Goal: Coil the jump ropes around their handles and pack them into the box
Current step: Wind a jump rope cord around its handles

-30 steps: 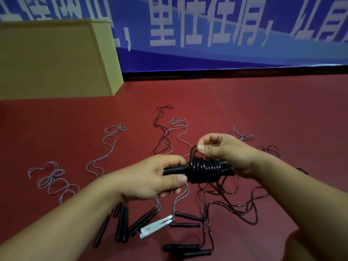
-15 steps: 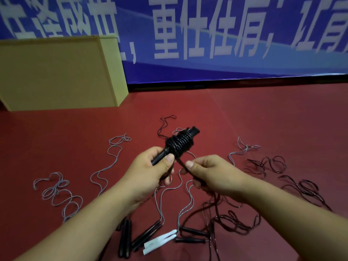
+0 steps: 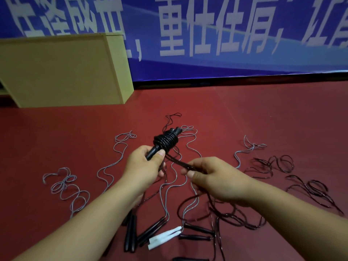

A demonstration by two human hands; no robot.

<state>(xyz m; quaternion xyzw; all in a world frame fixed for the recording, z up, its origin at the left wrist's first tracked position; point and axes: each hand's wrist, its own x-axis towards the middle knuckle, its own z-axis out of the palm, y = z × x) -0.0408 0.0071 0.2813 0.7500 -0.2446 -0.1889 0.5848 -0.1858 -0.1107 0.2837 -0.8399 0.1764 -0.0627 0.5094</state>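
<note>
Red flooring (image 3: 263, 113) is lying under scattered ropes. Left hand (image 3: 145, 166) is gripping the black handles (image 3: 153, 154), wound with coils (image 3: 166, 141), while right hand (image 3: 211, 178) is pinching the loose black rope (image 3: 180, 163). Cardboard box (image 3: 62, 72) is sitting far left.

Below your hands, loose grey and black ropes (image 3: 169, 187) and black handles (image 3: 130, 234) cover the red floor (image 3: 263, 113); beyond them it lies bare up to the tan cardboard box (image 3: 62, 72).

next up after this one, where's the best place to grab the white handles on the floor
Probably the middle of the white handles, coming from above: they lie flat side by side, so one grip takes both. Their grey cord leaves the far-right end, so keep off that.
</note>
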